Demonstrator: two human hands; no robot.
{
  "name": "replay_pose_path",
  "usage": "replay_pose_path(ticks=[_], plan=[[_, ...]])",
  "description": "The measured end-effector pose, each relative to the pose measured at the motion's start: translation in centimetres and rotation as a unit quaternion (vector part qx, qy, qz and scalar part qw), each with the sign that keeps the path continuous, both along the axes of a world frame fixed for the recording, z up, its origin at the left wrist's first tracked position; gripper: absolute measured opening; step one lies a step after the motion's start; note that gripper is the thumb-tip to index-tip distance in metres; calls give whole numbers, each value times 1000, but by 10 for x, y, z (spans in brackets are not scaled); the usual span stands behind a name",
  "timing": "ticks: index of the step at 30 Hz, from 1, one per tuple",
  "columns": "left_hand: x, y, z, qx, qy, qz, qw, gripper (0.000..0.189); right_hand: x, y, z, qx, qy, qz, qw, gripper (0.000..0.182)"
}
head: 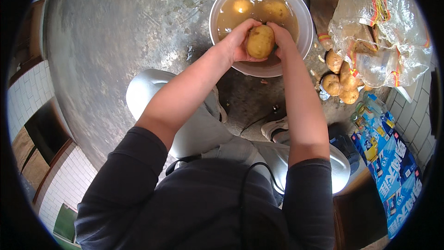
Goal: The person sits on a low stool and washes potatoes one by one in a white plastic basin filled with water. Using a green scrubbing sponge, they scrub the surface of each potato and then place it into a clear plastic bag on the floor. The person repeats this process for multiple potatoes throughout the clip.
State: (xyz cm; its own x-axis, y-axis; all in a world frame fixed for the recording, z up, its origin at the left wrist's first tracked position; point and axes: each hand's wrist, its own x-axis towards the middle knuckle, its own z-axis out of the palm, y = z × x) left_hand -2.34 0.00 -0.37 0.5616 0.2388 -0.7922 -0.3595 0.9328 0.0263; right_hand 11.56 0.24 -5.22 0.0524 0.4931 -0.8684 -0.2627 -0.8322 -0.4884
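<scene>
A large yellow-brown potato (260,42) is held up over a white plastic tub (214,17) of murky brown water. My left hand (241,41) cups its left side and underside, with the thumb along the top edge. On the other side, my right hand (282,38) grips the potato from the right, its fingers mostly hidden. A small green bit shows between the potato and my right hand; what it is I cannot tell. Two more potatoes, one on the left (242,6) and one on the right (276,9), lie partly under the water at the tub's far side.
Right of the tub, several unwashed-looking potatoes (332,84) lie on the concrete floor (138,24) beside a translucent woven sack (392,17). Blue printed cardboard packaging (390,173) and clear bottles (364,113) stand nearer by the tiled wall (418,114). My knees flank the near floor.
</scene>
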Motion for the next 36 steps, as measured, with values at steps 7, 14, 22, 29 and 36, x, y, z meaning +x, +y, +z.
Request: replay_pose_path(ticks=[7, 14, 22, 29, 36], plan=[[3, 2, -39, 49, 69, 39, 996, 37, -16, -1, -28, 31, -103, -2, 994, 34], [1, 10, -25, 45, 85, 158, 983, 40, -52, -53, 46, 371, -343, 158, 849, 40], [7, -2, -17, 104, 96, 117, 983, 34, -19, -14, 36, 126, -83, 56, 987, 42], [-5, 7, -15, -32, 73, 146, 986, 35, -22, -10, 28, 9, -89, -45, 995, 42], [0, 10, -39, 37, 110, 139, 984, 40, -57, -58, 50, 367, -318, 79, 871, 33]])
